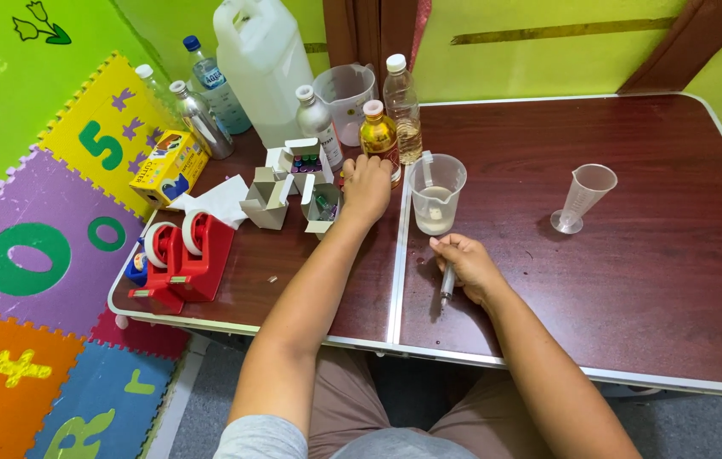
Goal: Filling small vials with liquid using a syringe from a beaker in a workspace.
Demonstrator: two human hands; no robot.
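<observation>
— While the right hand [465, 265] rests on the dark red counter [633, 280], what is it gripping?

— A slim syringe-like tube [447, 283], fingers closed around it, tip pointing toward the person. It lies just in front of the clear measuring beaker [437, 194], which has a little pale liquid at the bottom and a stirrer leaning inside.

— And the left hand [367, 187]?

— Reaching forward, palm down, fingers curled over something among the small open cardboard boxes [271, 197]; I cannot tell whether it actually grips anything. It sits right beside the small bottle of amber liquid [377, 133].

— Anything else nearby?

— A taller clear bottle [402, 109] behind the beaker, a small empty measuring cup [583, 196] well apart to the right, and a red tape dispenser [184, 257] near the counter's left edge.
</observation>
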